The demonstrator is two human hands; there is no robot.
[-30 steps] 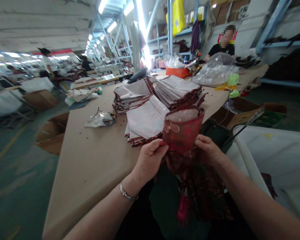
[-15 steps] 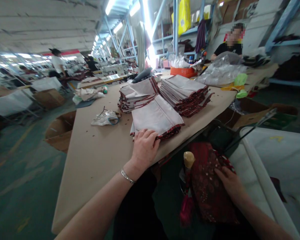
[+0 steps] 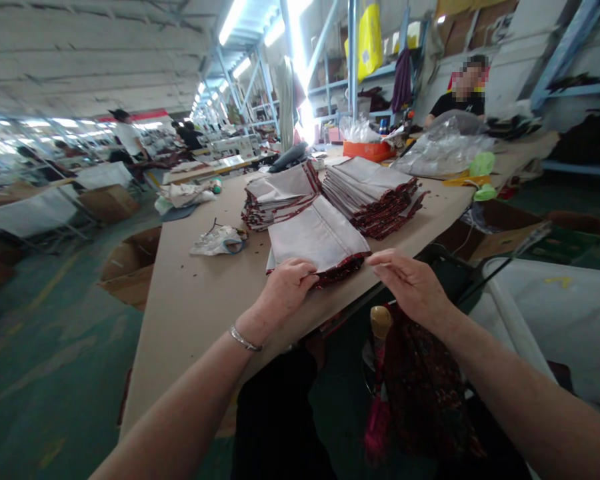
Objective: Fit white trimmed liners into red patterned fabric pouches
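A folded stack of pale-backed fabric pieces [image 3: 320, 230] with dark red patterned edges lies near the table's front edge. My left hand [image 3: 291, 285] is closed at its near left corner, thumb and fingers pinching the edge of the top piece. At the near right corner is my right hand [image 3: 414, 285], its thumb and fingertips drawn together on the fabric's edge; the exact grip is partly hidden. Dark red patterned cloth [image 3: 425, 380] hangs below my right forearm, beside a wooden-looking knob [image 3: 381, 321] and a pink tassel [image 3: 377, 427].
Two more fabric stacks, one left [image 3: 280, 193] and one right [image 3: 373, 190], stand behind. A crumpled whitish cloth [image 3: 220, 240] lies on the brown table [image 3: 180, 347]. Clear plastic bags [image 3: 445, 150] lie farther back, near a co-worker [image 3: 457, 100]. Cardboard boxes [image 3: 130, 267] and a white bin [image 3: 570, 300] flank the table.
My right hand has left the red cloth and moved up to the stack's right corner. My left hand has gone from resting flat on the stack to pinching its edge.
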